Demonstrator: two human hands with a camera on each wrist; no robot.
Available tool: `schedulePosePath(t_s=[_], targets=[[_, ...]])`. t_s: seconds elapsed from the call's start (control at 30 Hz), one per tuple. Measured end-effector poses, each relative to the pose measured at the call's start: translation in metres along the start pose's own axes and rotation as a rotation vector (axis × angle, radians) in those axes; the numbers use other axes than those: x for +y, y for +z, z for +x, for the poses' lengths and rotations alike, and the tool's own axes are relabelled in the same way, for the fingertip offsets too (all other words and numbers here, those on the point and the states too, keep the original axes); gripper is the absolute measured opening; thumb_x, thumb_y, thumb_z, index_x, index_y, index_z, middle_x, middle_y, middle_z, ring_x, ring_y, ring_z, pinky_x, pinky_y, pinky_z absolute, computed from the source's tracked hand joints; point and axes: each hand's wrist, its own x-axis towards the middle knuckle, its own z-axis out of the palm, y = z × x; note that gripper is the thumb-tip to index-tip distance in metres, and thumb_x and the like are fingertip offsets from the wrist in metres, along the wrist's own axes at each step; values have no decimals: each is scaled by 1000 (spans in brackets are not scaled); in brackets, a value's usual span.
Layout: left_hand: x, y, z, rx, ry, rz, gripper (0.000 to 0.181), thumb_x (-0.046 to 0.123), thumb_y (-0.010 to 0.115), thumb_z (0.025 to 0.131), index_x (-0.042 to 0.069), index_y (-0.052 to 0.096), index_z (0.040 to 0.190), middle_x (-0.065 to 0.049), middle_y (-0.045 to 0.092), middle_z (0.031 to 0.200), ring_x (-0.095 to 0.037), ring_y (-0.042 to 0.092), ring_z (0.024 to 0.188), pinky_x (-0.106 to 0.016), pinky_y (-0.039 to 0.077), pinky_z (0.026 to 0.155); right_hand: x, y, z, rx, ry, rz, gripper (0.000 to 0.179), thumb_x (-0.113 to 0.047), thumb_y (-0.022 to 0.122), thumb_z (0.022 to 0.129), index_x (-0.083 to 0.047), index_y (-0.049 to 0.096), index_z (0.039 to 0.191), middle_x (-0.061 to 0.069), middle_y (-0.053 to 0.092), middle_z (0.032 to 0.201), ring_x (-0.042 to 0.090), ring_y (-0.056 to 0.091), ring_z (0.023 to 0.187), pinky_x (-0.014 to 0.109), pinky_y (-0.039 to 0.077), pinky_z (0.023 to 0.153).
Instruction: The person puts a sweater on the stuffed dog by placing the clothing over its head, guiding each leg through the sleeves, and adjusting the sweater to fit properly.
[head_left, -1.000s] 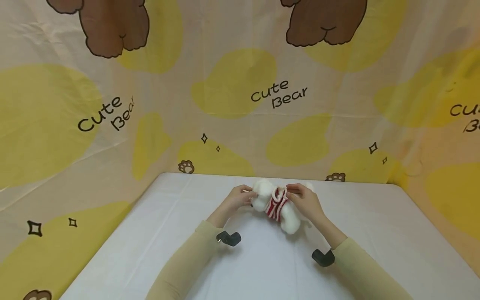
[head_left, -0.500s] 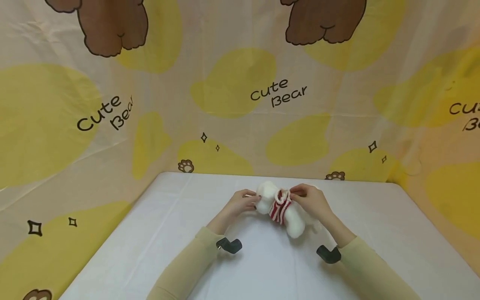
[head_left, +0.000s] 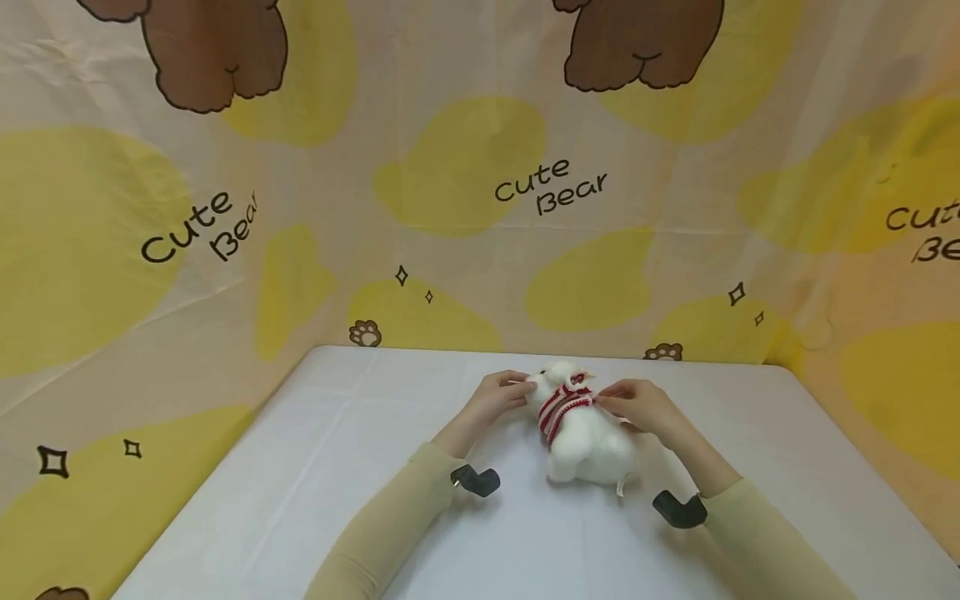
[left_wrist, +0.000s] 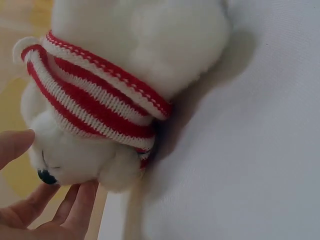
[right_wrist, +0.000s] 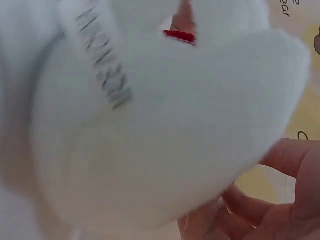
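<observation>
A white plush bear [head_left: 592, 446] lies on the white table, head up and to the left, body toward me. Round its chest is a red-and-white striped knitted sweater [left_wrist: 92, 95]. My left hand [head_left: 498, 398] holds the bear's head; the left wrist view shows the thumb on one side and fingers [left_wrist: 82, 205] on the other, near the black nose [left_wrist: 47, 176]. At the sweater's edge, my right hand [head_left: 639, 406] pinches with thumb and forefinger; in the right wrist view its fingertips are partly hidden behind the bear's blurred white body [right_wrist: 165, 135].
A white tag [right_wrist: 100, 55] hangs from the bear. Black camera mounts [head_left: 476, 481] stick out from both wrists, low over the white tabletop [head_left: 525, 550]. A printed yellow-and-cream curtain [head_left: 450, 175] stands behind the table and along its sides.
The bear has turned, its hindquarters swinging down toward me and its face tipping up. My right hand has moved right and slightly nearer; my left hand has followed the head to the right.
</observation>
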Motion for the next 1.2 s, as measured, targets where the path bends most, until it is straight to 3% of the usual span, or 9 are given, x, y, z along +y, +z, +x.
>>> schedulePosePath(t_s=[0.4, 0.7, 0.83, 0.93, 1.03, 1.2], targets=[[5, 5, -1, 6, 7, -20, 43, 19, 67, 88, -3, 56, 124, -21, 57, 124, -28, 62, 110, -35, 50, 92, 7, 0, -4, -85, 41, 139, 42, -28, 61, 92, 3, 58, 120, 21, 60, 119, 29, 61, 106, 40, 56, 80], [11, 2, -9, -21, 65, 18, 44, 17, 65, 89, 2, 55, 128, -21, 60, 121, -28, 63, 105, -38, 49, 94, 8, -4, -6, -76, 31, 114, 43, -27, 60, 92, 5, 56, 121, 22, 61, 115, 27, 65, 99, 40, 56, 79], [15, 1, -15, 42, 145, 129, 43, 22, 70, 85, 6, 59, 124, -17, 63, 118, -25, 63, 103, -36, 51, 89, 7, -6, -8, -39, -24, 93, 44, -28, 63, 91, 3, 57, 122, 24, 61, 117, 30, 63, 103, 42, 55, 81], [19, 6, -22, 74, 246, 225, 36, 22, 75, 80, 9, 65, 113, -11, 67, 110, -18, 64, 94, -30, 52, 79, 9, -6, -8, 10, -73, 86, 42, -27, 66, 88, 0, 60, 121, 23, 60, 121, 33, 60, 107, 41, 55, 81], [24, 17, -29, 42, 330, 290, 26, 21, 77, 78, 10, 69, 101, -5, 70, 98, -13, 63, 84, -26, 51, 71, 12, -4, -6, 55, -113, 64, 39, -27, 69, 87, -3, 63, 117, 20, 61, 122, 34, 60, 108, 40, 54, 79], [23, 33, -33, -15, 341, 350, 17, 23, 78, 77, 15, 73, 91, 1, 71, 87, -6, 60, 75, -21, 48, 62, 15, 2, -3, 130, -149, 21, 29, -26, 70, 86, -7, 68, 107, 15, 65, 115, 33, 62, 106, 45, 51, 85]])
